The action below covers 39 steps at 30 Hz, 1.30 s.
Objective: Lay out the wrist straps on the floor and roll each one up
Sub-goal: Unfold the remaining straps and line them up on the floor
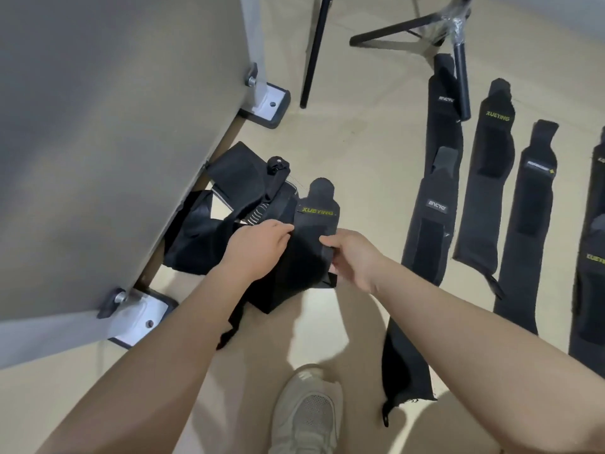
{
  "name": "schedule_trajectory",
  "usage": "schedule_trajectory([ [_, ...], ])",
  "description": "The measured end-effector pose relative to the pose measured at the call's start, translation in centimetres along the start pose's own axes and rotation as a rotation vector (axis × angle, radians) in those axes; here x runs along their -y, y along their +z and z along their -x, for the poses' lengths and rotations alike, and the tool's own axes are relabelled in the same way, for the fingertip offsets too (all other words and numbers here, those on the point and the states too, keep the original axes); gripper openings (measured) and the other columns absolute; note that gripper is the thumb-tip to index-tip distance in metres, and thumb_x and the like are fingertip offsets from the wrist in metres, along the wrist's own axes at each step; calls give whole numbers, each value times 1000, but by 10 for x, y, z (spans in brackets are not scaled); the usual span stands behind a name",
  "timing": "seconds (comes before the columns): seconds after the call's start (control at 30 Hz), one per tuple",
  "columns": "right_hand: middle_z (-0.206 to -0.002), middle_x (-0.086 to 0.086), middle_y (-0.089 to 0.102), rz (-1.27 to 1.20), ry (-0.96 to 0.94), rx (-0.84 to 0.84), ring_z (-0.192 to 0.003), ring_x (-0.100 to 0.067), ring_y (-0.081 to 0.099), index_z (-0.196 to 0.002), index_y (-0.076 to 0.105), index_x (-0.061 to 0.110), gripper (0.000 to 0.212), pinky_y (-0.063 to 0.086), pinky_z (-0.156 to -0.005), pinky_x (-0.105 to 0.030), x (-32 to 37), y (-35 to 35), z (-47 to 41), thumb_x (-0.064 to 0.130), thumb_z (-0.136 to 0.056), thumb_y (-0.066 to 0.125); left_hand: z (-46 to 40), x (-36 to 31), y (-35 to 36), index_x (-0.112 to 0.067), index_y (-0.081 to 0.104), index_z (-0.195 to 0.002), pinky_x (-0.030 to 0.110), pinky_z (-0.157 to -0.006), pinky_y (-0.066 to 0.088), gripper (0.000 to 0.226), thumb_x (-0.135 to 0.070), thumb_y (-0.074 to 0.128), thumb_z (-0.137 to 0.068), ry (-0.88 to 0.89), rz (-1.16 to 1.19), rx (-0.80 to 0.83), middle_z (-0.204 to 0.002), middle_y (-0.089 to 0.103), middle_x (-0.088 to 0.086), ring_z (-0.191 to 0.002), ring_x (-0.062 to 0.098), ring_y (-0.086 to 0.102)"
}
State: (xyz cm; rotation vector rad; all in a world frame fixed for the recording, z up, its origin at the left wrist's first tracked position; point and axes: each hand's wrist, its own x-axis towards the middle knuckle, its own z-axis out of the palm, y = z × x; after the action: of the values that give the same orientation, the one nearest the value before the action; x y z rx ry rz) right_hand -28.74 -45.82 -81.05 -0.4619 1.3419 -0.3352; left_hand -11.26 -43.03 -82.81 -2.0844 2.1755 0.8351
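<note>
A black wrist strap (314, 211) with a yellow XUEYING label lies on top of a tangled pile of black straps (235, 188) beside the panel's base. My left hand (258, 247) rests on the strap's left edge, fingers curled over it. On the strap's right edge, my right hand (347, 257) pinches the fabric between thumb and fingers. Several straps lie flat in a row on the floor at the right: a long one (435, 178), a XUEYING one (487, 178), another (527, 224) and one cut off by the frame edge (592, 283).
A grey panel (108, 142) on metal feet (265, 106) stands at the left. Black tripod legs (393, 31) stand at the top. One more black strap (402, 365) lies beside my beige shoe (307, 411). The floor (360, 142) is beige.
</note>
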Motion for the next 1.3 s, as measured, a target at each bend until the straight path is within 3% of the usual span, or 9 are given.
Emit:
schedule_trajectory([
  [0.1,-87,-8,71,-232,50,-30,-77,-24,66,-103,61,8,22,51,-79,-36,19,-30,11,9,-93,42,2,5,-9,-22,55,-127,36,-98,38,38,-35,29,-102,2,-13,-22,-129,57,-1,-116,23,53],
  [0.23,-89,-9,69,-209,24,-284,-81,-27,65,-99,64,8,17,52,-69,-35,33,-80,16,10,-91,49,3,8,-3,-27,50,-133,34,-105,27,41,-42,29,-100,25,-176,71,-133,54,-7,-121,15,50],
  [0.47,-90,-8,60,350,-160,-411,-69,-15,53,-91,55,12,12,41,-57,-24,11,-91,8,7,-97,47,5,-10,7,-20,40,-139,33,-109,23,47,-39,41,-97,94,-291,89,-141,43,-2,-130,18,38],
  [0.57,-105,-7,65,196,-180,-281,-85,-19,61,-114,57,14,24,47,-63,-27,9,-81,12,5,-97,42,8,-39,12,-13,41,-138,31,-107,27,50,-36,49,-95,158,33,78,-142,43,1,-131,18,38],
  [0.7,-118,-7,65,8,-281,-47,-107,-26,61,-130,53,23,48,54,-81,-39,23,-85,34,-1,-92,34,2,-89,5,-31,61,-95,29,-89,44,26,-43,37,-97,-187,968,225,-106,62,-3,-106,17,56],
  [0.87,-126,-10,59,80,-313,312,-111,-31,58,-136,47,32,70,45,-87,-45,48,-109,74,-1,-75,39,-27,-136,-21,-8,55,-122,31,-88,48,52,-47,28,-100,-411,1823,169,-111,65,5,-101,19,61],
  [0.97,-120,-8,64,72,-293,378,-107,-26,63,-132,50,27,68,51,-86,-43,60,-126,94,1,-69,43,-34,-161,-35,-10,48,-132,38,-100,45,35,-24,41,-101,-220,1812,93,-129,59,9,-116,24,57],
  [1.1,-92,-3,73,-130,-290,293,-84,-18,69,-111,60,17,37,58,-68,-27,76,-150,116,24,-74,61,-32,-203,-42,-18,54,-118,34,-99,44,30,0,41,-98,22,1537,84,-113,64,2,-104,17,60],
  [1.3,-94,-5,72,-291,-364,249,-85,-21,69,-106,62,18,31,58,-71,-33,65,-206,138,16,-76,55,-26,-266,-30,-21,48,-134,34,-100,44,49,-46,22,-101,-40,1519,443,-131,58,1,-118,17,57],
])
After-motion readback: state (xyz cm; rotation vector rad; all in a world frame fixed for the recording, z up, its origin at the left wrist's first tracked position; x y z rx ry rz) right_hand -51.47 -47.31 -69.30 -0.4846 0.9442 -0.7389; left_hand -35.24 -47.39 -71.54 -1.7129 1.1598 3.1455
